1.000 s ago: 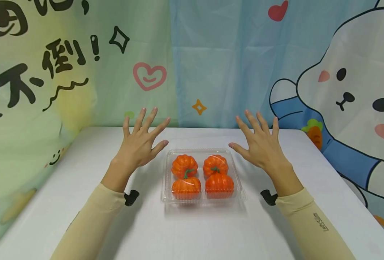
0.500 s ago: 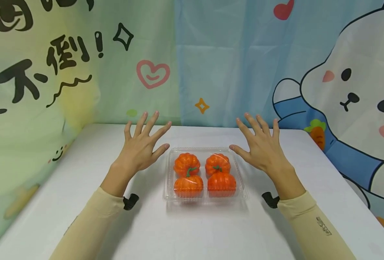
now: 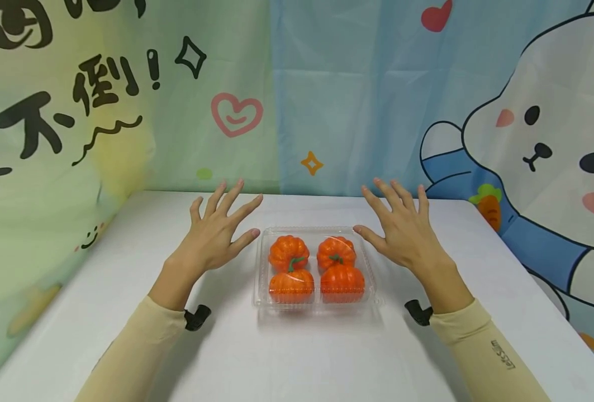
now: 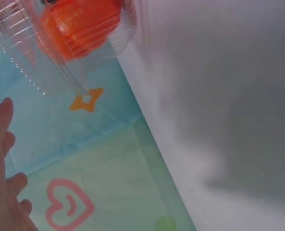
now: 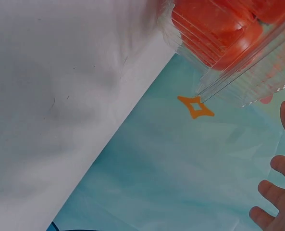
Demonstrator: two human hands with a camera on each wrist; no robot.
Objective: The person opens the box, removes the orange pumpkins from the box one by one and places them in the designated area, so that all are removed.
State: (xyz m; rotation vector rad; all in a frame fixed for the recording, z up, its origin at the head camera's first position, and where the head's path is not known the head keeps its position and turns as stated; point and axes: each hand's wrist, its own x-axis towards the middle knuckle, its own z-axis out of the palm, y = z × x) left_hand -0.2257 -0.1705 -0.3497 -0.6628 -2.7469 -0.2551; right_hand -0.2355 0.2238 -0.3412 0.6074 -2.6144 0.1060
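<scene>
A clear plastic clamshell box (image 3: pixel 314 307) lies on the table between my hands, its lid down. Inside are several small orange pumpkins (image 3: pixel 342 283), set in two rows, some with green stems showing. My left hand (image 3: pixel 213 237) hovers to the left of the box, fingers spread, thumb near the box's far left corner. On the other side my right hand (image 3: pixel 402 234) is held the same way, apart from the box. Neither hand holds anything. Both wrist views show a side of the box with orange pumpkin (image 4: pixel 87 26) behind the ridged plastic, and fingers at the edge.
The white table (image 3: pixel 307 357) reaches back to a printed curtain (image 3: pixel 322 84) with a cartoon bear, hearts and lettering. Black wrist cameras (image 3: pixel 198 317) sit below each wrist, at the cuffs of beige sleeves (image 3: pixel 131 352).
The head view shifted slightly, moving the box a little to the right in the picture. Both hands have lowered slightly, with fingers still spread. The box and pumpkins stay put on the table.
</scene>
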